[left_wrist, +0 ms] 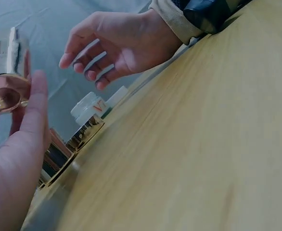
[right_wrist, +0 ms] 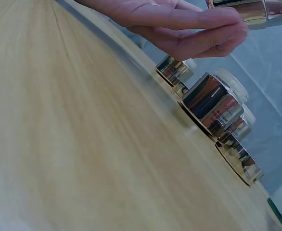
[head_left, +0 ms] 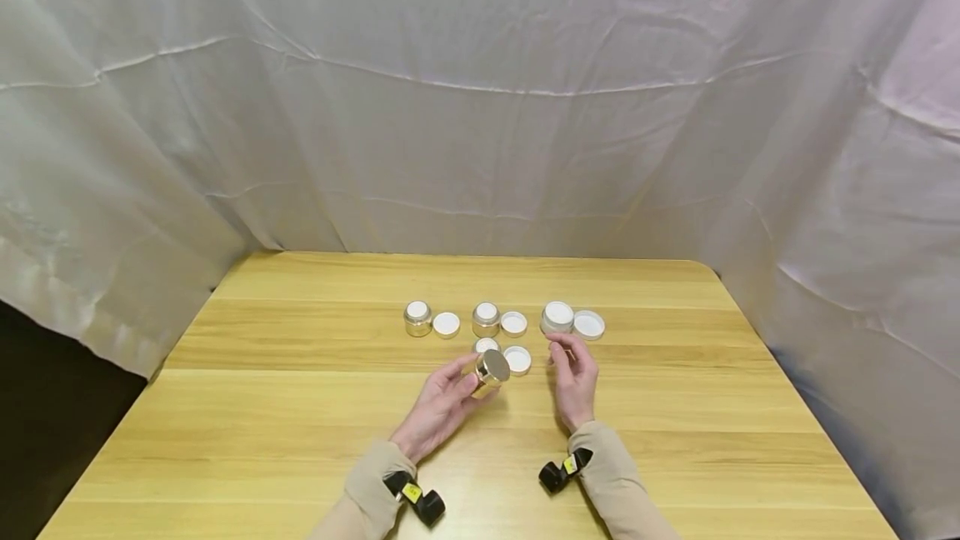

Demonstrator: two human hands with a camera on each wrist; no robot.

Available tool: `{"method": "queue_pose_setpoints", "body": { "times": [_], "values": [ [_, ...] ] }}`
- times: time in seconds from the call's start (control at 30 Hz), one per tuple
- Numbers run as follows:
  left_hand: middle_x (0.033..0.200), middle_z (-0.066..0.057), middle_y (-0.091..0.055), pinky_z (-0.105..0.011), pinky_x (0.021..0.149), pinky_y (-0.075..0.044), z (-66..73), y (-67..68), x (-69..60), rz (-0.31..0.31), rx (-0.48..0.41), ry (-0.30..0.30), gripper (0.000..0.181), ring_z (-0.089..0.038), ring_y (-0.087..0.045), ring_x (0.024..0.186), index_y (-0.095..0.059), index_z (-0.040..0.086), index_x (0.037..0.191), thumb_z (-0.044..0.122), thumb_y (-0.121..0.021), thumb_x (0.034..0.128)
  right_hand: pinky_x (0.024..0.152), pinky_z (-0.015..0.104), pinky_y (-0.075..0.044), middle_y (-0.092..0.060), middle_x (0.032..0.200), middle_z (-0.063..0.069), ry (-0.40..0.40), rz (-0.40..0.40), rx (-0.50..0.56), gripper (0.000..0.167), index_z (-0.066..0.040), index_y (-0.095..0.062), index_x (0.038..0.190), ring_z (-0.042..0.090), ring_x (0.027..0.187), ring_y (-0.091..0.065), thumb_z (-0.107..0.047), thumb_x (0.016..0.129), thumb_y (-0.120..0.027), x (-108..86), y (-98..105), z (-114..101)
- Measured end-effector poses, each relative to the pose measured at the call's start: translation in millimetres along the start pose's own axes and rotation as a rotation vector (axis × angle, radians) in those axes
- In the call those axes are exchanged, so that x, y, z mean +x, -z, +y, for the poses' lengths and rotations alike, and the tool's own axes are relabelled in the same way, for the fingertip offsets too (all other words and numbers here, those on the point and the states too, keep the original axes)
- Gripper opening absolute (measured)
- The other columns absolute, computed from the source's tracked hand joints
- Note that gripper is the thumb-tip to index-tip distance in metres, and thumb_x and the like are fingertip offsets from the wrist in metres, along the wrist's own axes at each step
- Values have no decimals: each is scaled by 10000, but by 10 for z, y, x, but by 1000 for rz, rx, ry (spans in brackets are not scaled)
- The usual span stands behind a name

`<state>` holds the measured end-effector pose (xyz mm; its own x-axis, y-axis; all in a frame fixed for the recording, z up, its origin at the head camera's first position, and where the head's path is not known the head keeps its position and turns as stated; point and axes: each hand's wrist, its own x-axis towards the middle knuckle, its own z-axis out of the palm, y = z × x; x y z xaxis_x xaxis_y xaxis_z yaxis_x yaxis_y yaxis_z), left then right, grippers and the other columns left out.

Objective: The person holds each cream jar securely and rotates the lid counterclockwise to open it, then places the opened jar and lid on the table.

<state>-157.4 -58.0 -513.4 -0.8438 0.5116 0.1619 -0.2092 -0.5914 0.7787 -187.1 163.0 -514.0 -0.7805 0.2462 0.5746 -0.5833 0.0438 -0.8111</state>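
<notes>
My left hand grips a shiny gold jar with its lid on, raised above the table and tilted. In the left wrist view the same jar sits between thumb and fingers. My right hand is off to the right, its fingers loosely bent and nothing in them. Just behind the held jar stands an open gold jar, partly hidden, with its lid lying beside it, white inside up.
Behind, in a row, stand two more open gold jars and a wider whitish jar. Each has a lid at its right. Grey curtains surround the wooden table.
</notes>
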Motion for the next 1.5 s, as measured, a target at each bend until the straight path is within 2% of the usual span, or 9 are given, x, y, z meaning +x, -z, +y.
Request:
{"method": "queue_pose_setpoints", "body": {
  "times": [0.1, 0.23, 0.33, 0.47, 0.6, 0.8, 0.93, 1.13, 1.5],
  "values": [
    [1397, 10, -556, -365, 1144, -476, -16, 4, 9, -23, 48, 28, 342, -128, -585, 1279, -600, 204, 1357, 107, -531, 1036, 640, 156, -528, -603, 810, 28, 73, -11, 2, 131, 232, -590, 1000, 37, 706, -572, 144, 946, -509, 5, 8, -7],
    [1438, -32, -509, -414, 1159, -459, -28, 8, 19, -18, 70, 66, 411, -147, -561, 1306, -498, 75, 1448, 122, -528, 1041, 610, 137, -528, -561, 703, 241, 157, -42, -28, 96, 211, -616, 930, 73, 648, -593, 210, 886, -531, 22, 14, -44],
    [1447, -47, -497, -436, 1161, -455, -32, 9, 22, 9, 74, 94, 442, -146, -564, 1300, -449, 22, 1466, 125, -524, 1043, 590, 115, -538, -594, 680, 288, 210, -117, -82, 107, 176, -647, 891, 48, 595, -605, 235, 838, -574, 46, 8, -97],
    [1404, -32, -525, -424, 1151, -469, -30, 12, 19, 29, 76, 109, 410, -141, -587, 1273, -490, 59, 1448, 159, -516, 1051, 574, 129, -566, -682, 717, 250, 279, -283, -164, 150, 90, -702, 886, 64, 577, -636, 202, 800, -650, 95, -25, -219],
    [1383, 8, -555, -401, 1140, -484, -26, 7, 8, 20, 82, 112, 371, -136, -599, 1272, -525, 111, 1429, 186, -480, 1068, 606, 136, -579, -744, 793, 143, 348, -430, -247, 150, 9, -743, 909, 111, 637, -673, 111, 805, -709, 131, -85, -397],
    [1409, 40, -553, -368, 1146, -476, 1, -13, -6, 23, 73, 117, 310, -112, -581, 1295, -611, 225, 1338, 266, -453, 1075, 625, 162, -573, -751, 869, 61, 467, -537, -367, 85, -51, -769, 931, 106, 677, -666, -87, 855, -772, 142, -187, -617],
    [1439, 49, -564, -365, 1155, -465, 11, -23, -23, 11, 49, 113, 359, -101, -563, 1323, -574, 183, 1389, 299, -445, 1075, 683, 176, -583, -739, 941, 62, 445, -585, -421, 171, -51, -772, 955, 139, 758, -690, -173, 841, -807, 126, -210, -698],
    [1442, 57, -567, -355, 1154, -467, 8, -22, -27, -11, 33, 117, 439, -100, -556, 1330, -486, 121, 1466, 320, -429, 1079, 689, 196, -596, -746, 1002, 84, 420, -607, -451, 263, -30, -758, 1020, 156, 753, -702, -141, 796, -839, 108, -211, -722],
    [1403, 43, -579, -326, 1138, -483, 13, -34, -32, -24, 42, 101, 376, -99, -569, 1295, -549, 183, 1421, 291, -406, 1090, 691, 204, -594, -757, 981, 86, 397, -609, -501, 329, -39, -767, 1021, 171, 761, -702, -218, 764, -868, 88, -239, -771]
  ]
}}
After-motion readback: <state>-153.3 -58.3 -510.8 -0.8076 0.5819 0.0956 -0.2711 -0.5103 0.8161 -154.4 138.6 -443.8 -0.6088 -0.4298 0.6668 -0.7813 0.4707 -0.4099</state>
